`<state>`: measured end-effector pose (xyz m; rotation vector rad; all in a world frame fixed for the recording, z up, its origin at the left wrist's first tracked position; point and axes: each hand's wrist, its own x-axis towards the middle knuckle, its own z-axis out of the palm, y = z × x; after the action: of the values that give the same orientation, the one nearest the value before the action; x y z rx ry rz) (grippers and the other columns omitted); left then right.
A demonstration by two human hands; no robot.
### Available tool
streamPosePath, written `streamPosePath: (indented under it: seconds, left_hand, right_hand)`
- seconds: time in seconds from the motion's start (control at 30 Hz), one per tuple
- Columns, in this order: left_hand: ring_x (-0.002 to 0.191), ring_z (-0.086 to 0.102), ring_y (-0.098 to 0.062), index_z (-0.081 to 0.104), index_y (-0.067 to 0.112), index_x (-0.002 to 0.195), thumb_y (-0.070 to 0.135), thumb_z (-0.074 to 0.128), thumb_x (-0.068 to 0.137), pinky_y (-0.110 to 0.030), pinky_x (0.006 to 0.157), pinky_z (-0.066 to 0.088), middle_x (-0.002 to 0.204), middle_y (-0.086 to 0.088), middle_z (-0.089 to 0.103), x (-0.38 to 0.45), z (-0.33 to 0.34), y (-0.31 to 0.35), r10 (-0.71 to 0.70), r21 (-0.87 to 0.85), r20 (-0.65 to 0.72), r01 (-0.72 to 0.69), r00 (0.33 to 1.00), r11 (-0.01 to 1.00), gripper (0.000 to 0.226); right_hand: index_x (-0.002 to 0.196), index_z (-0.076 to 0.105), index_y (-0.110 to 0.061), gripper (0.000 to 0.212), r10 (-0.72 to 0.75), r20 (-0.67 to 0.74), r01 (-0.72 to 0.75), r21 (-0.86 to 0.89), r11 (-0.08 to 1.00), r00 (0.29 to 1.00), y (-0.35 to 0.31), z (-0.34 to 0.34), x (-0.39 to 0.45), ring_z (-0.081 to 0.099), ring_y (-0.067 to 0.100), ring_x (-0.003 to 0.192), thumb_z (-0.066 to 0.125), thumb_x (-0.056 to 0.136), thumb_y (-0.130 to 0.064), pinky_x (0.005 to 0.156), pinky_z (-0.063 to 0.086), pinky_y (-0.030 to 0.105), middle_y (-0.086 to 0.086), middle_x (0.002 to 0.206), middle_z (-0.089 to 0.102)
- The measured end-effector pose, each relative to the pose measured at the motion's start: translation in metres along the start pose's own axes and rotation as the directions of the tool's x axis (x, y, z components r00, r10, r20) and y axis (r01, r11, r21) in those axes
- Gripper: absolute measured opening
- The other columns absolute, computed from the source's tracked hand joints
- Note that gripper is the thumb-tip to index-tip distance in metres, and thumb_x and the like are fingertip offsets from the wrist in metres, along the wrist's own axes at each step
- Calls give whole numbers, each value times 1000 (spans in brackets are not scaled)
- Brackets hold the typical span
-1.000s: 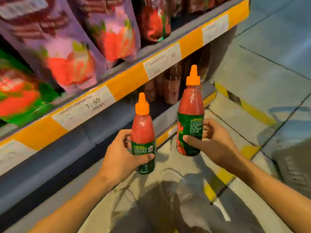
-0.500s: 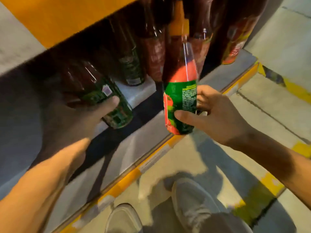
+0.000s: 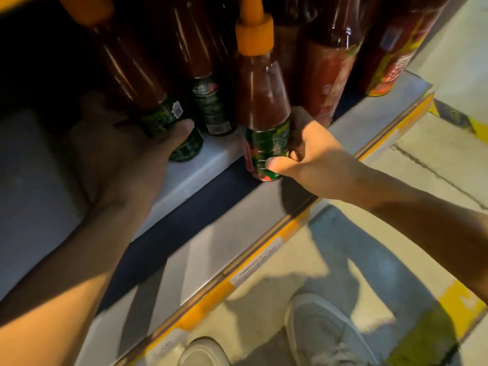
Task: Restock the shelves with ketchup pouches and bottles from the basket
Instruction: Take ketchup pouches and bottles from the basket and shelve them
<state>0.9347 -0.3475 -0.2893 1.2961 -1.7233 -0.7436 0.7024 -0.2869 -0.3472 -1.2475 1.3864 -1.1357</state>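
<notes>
On the low grey metal shelf [image 3: 351, 133], the right hand [image 3: 314, 159] has its grip curled round the green-labelled base of a glossy clear plastic ketchup bottle with a conical orange cap [image 3: 260, 101], standing upright. To the left, the left hand [image 3: 118, 154] wraps a second, tilted green-labelled ketchup bottle [image 3: 155, 109] on a pale raised step [image 3: 200, 165], near dark upright bottles [image 3: 208, 101] farther back.

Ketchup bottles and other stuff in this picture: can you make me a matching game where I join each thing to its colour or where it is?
Things:
1. bottle cap
2. right hand
3. shoes
4. left hand

Matches:
A. light grey, down on the floor
B. orange
C. holds a leaning bottle deep in the dark part of the shelf
D. holds the green label of the upright bottle near the shelf's front

Pairs: 1-B, 2-D, 3-A, 4-C
</notes>
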Motion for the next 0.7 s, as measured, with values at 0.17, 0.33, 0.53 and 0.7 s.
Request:
streamPosePath:
  seconds: [0.17, 0.33, 0.53, 0.7]
  left_hand:
    - [110, 67, -8, 51, 21, 120, 28, 92, 66, -30, 90, 57, 118, 2, 68, 10, 5, -21, -40, -115, -91, 29, 995, 993, 68]
    - [107, 65, 1, 48, -3, 135, -3, 85, 71, -11, 80, 52, 126, -7, 64, 3, 17, -25, -115, -128, -28, 110, 993, 986, 75]
    - [102, 67, -1, 49, -5, 133, -3, 87, 67, -12, 78, 53, 119, -6, 67, 8, 16, -26, -144, -97, -19, 141, 989, 985, 76]
    - [96, 68, 4, 51, -3, 132, 0, 87, 69, -10, 75, 52, 116, -3, 68, 9, 19, -27, -149, -127, -21, 145, 989, 981, 73]
  right_hand:
    - [145, 35, -31, 66, 34, 50, -28, -112, 993, 998, 5, 4, -4, 52, 1, 128, 63, 94, 0, 102, 44, 14, -11, 141, 51]
    - [145, 35, -24, 92, 29, -85, -47, -216, 975, 996, 3, 12, -11, 46, 18, 135, 84, 69, -41, 110, 45, 38, 5, 146, 40]
    - [120, 40, -14, 93, -10, -322, -78, -258, 963, 947, 0, 33, 3, 53, 26, 119, 100, 51, -34, 100, 51, 41, 10, 126, 49]
    - [117, 46, -20, 76, -29, -318, -22, -158, 987, 948, 5, 27, -5, 65, 14, 105, 97, 60, -24, 88, 59, 33, 1, 114, 63]
